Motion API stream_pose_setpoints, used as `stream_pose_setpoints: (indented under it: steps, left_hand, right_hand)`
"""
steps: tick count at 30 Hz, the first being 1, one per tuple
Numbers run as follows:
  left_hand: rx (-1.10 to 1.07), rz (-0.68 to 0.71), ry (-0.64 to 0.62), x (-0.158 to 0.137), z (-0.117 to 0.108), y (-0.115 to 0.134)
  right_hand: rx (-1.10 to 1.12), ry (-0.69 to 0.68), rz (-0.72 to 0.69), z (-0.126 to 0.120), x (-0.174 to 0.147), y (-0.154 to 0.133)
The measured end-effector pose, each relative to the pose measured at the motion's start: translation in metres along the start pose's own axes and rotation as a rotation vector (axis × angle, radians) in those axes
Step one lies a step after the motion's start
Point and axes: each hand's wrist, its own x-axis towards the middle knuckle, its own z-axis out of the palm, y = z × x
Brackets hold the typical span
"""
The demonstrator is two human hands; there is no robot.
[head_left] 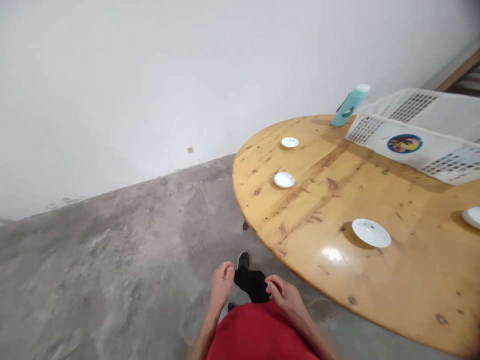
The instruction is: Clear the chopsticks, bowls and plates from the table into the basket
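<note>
My left hand (223, 281) hangs in front of my body, above the floor. Its fingers curl loosely, with a small gap by the thumb and nothing held. My right hand (284, 294) is held near my red shirt, close to the table's edge but not touching it. Its thumb stands apart from the bent fingers, and it is bare too. Nearest on the round wooden table (300, 240) is a white bowl (371, 233). A small white dish (284, 180) and another small white dish (290, 142) sit farther left.
A white plastic basket (375, 142) with a palm-tree sticker stands at the back right. Beside it is a turquoise bottle (348, 107). Another white dish (473, 217) is cut off at the right edge. Grey concrete floor (131, 270) and a white wall (131, 90) lie to the left.
</note>
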Motion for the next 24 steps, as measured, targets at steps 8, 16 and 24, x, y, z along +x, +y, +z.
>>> stream_pose_setpoints:
  steps: [8, 16, 24]
  left_hand:
    - [0.086, 0.036, -0.089, 0.089, -0.017, 0.046]
    - [0.16, 0.132, -0.133, 0.214, -0.017, 0.124]
    - [-0.036, -0.003, -0.313, 0.353, 0.047, 0.239]
  right_hand:
    - [0.304, 0.152, 0.136, -0.02, 0.098, -0.026]
    - [0.453, 0.447, 0.302, -0.078, 0.16, -0.042]
    - [0.485, 0.692, 0.546, -0.103, 0.112, 0.0]
